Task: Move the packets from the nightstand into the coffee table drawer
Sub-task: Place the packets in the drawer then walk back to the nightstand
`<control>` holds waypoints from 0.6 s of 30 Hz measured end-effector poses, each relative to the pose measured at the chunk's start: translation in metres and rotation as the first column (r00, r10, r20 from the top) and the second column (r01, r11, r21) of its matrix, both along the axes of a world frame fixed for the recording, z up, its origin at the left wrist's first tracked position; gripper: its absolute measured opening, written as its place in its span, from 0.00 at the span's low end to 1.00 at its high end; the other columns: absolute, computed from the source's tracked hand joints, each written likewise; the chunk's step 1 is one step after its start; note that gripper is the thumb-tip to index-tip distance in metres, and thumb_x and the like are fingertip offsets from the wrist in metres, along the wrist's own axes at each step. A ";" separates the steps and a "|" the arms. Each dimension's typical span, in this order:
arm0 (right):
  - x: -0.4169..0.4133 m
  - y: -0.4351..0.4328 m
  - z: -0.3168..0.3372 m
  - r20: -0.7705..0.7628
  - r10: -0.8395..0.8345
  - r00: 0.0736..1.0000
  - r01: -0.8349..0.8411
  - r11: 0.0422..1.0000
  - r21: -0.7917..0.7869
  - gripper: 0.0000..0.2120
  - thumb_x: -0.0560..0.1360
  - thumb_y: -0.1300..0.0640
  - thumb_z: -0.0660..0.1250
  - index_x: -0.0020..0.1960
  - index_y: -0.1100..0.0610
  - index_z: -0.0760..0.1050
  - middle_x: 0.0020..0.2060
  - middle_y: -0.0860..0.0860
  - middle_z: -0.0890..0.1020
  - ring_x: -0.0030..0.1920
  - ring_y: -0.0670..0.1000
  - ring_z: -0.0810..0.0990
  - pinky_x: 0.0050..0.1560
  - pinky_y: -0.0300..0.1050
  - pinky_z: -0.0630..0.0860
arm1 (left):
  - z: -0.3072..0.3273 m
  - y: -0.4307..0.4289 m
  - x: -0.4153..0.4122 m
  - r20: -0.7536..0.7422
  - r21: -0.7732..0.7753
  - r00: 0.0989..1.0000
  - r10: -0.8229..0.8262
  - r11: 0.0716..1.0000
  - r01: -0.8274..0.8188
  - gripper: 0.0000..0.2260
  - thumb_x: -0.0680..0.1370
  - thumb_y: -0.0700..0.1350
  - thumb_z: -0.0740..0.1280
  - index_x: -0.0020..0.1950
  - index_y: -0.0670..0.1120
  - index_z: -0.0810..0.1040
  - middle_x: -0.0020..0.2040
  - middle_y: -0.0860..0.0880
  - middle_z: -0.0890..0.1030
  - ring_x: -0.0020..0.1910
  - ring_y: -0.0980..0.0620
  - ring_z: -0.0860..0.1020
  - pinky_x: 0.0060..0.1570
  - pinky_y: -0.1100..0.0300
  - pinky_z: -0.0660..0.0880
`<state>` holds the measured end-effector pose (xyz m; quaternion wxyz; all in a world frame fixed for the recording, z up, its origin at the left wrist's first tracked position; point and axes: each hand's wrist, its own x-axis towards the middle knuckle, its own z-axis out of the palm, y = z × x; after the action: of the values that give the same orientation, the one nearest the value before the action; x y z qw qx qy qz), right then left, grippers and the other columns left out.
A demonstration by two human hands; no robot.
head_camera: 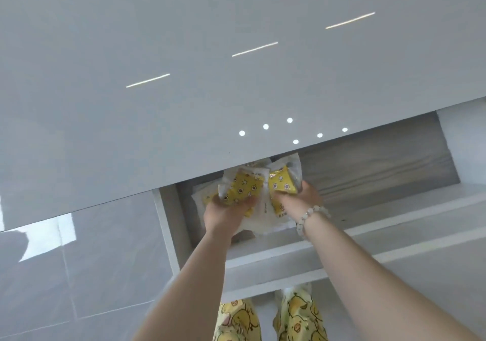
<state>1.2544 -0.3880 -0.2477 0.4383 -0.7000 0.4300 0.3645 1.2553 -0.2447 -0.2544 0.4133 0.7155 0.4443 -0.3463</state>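
The coffee table drawer (368, 167) is pulled open under the glossy grey tabletop (184, 91); its floor is grey wood grain. Both my hands reach into its left part. My left hand (226, 212) grips a yellow star-patterned packet with white edges (242, 188). My right hand (302, 196), with a bead bracelet on the wrist, grips a second yellow packet (282, 181). Under them lie more white-edged packets (265, 222) on the drawer floor, partly hidden by my hands. The packets' far ends slip under the tabletop's edge.
The drawer's white front panel (342, 238) runs across below my wrists and its left wall (171, 225) stands beside my left hand. The drawer's right half shows bare floor. Glossy floor tiles (79, 275) lie at the left. My yellow-patterned trousers (297, 314) stand against the drawer front.
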 end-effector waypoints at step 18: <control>-0.004 -0.007 0.026 -0.144 0.657 0.740 -0.655 0.656 -0.374 0.23 0.78 0.46 0.60 0.67 0.60 0.66 0.61 0.56 0.73 0.62 0.55 0.72 0.53 0.48 0.74 | 0.024 0.006 -0.018 -0.298 0.236 0.786 -0.541 0.757 0.610 0.32 0.77 0.62 0.58 0.73 0.41 0.59 0.68 0.43 0.65 0.69 0.44 0.64 0.63 0.50 0.67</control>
<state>1.2500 -0.3952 -0.2215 0.1248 -0.8826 0.2127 0.4003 1.2378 -0.2392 -0.2304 0.1149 0.8335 0.2925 -0.4544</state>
